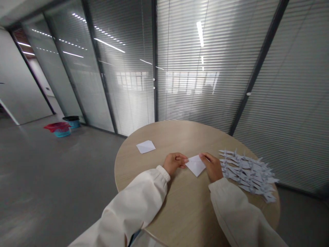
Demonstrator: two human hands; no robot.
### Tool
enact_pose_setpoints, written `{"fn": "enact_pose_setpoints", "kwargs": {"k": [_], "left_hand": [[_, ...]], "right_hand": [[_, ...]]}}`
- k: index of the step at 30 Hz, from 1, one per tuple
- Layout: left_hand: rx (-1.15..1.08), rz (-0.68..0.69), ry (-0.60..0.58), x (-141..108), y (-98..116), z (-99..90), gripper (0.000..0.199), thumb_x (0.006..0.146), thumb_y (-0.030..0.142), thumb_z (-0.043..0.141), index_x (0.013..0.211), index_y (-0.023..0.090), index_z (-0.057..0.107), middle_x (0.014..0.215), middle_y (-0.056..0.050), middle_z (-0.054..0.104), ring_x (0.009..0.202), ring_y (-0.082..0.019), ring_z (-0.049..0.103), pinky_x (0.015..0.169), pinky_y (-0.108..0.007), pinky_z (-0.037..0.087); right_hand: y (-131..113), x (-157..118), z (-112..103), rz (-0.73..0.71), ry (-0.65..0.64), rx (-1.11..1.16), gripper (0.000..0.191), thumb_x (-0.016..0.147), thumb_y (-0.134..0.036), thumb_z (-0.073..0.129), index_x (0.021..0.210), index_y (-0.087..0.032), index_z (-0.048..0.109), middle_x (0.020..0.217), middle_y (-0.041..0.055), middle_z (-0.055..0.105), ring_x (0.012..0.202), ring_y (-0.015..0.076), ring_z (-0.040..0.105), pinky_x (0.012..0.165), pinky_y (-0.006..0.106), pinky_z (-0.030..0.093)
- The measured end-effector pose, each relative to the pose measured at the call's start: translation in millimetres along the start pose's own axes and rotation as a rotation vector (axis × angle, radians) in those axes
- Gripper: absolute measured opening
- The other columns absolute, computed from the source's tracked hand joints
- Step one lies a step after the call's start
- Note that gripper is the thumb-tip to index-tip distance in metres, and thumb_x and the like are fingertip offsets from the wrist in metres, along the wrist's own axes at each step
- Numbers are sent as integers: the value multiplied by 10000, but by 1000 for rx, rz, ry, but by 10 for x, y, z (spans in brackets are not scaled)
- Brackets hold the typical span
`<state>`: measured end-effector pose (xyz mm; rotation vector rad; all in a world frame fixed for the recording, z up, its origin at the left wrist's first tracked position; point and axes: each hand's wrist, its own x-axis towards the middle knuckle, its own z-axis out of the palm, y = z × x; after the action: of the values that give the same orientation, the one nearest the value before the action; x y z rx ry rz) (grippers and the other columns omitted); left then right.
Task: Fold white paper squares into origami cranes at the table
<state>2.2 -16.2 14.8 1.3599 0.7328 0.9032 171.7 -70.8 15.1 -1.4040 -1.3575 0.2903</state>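
A folded sheet of white paper (pixel 196 166), with one corner pointing toward me, is held between my two hands just over the round table. My left hand (pixel 175 163) pinches its left corner between thumb and fingers. On the opposite side, my right hand (pixel 212 166) grips the upper right edge, thumb on top. Just right of that hand lies a dense group of folded white paper cranes (pixel 248 173). Farther off to the left, a small stack of white paper (pixel 145 146) lies flat on the tabletop.
The round wooden table (pixel 180 132) stands close to a glass partition with blinds (pixel 190 103). On the grey floor at the left are a bin with a red liner (pixel 60 129) and a blue bin with a black liner (pixel 73 121).
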Motion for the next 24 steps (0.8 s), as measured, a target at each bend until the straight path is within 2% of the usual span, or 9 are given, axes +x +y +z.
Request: {"fn": "enact_pose_setpoints", "kwargs": {"k": [8,11,16,19,24], "left_hand": [[35,-41,-44,-50,52,30,378,503,387,717,713,88,621,585,-41,611,491,-96,549,518,-223,454],[69,-34,-55,-35,25,14,376,505,398,711,703,91,619,583,-36,605,481,-90,536,509,-214,443],[167,-4,-155,-44,18,33,405,546,460,654,746,108,635,629,-33,603,538,-110,526,509,-213,425],[295,49,-176,-63,24,40,394,605,500,581,669,114,628,544,2,536,498,-92,465,471,-185,370],[497,189,-162,-71,13,6,421,678,511,494,539,120,564,460,39,364,453,-62,308,421,-174,234]], "right_hand": [[31,14,-20,10,21,-52,326,728,-436,460,736,-165,641,714,47,644,678,186,554,592,245,407],[42,23,-9,-8,-21,-61,328,734,-437,453,742,-170,643,713,47,644,675,186,554,594,247,409],[16,11,28,-23,-115,-70,335,745,-445,437,749,-179,641,710,41,643,657,174,552,580,238,411],[-17,-11,59,-43,-178,-66,323,754,-435,428,744,-186,634,716,35,639,654,164,551,569,227,408],[-64,-40,87,-70,-203,-46,307,768,-415,420,768,-189,628,769,37,641,713,169,561,613,230,413]]}}
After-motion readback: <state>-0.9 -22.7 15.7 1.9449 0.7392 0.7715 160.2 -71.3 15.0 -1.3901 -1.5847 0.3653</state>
